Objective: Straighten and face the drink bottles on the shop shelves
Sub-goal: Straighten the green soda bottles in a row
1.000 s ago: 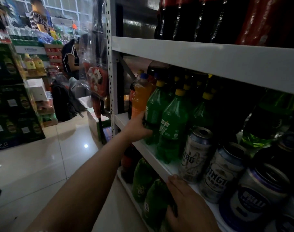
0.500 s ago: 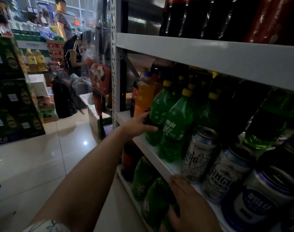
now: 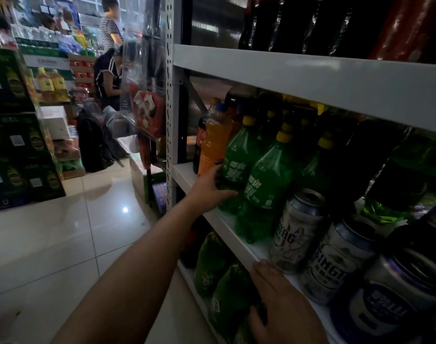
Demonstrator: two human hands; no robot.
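Observation:
On the middle shelf (image 3: 219, 219) stand green soda bottles with yellow caps. My left hand (image 3: 209, 188) grips the lower body of the leftmost green bottle (image 3: 236, 157), thumb across its front, label facing out. A second green bottle (image 3: 266, 184) stands just right of it. An orange soda bottle (image 3: 215, 142) with a blue cap stands to the left, with a dark cola bottle (image 3: 200, 137) behind it. My right hand (image 3: 281, 306) rests at the shelf's front edge, fingers curled down over a green bottle (image 3: 231, 299) on the lower shelf.
Several beer cans (image 3: 298, 229) line the shelf front to the right. Dark cola bottles fill the top shelf (image 3: 311, 73). The perforated shelf upright (image 3: 171, 120) stands at the left. Two people, a backpack and stacked green cartons (image 3: 16, 135) stand across the tiled aisle.
My left hand has closed further round the green bottle, thumb now across its front, and the bottle's label has turned more outward. My right hand has stayed at the shelf edge.

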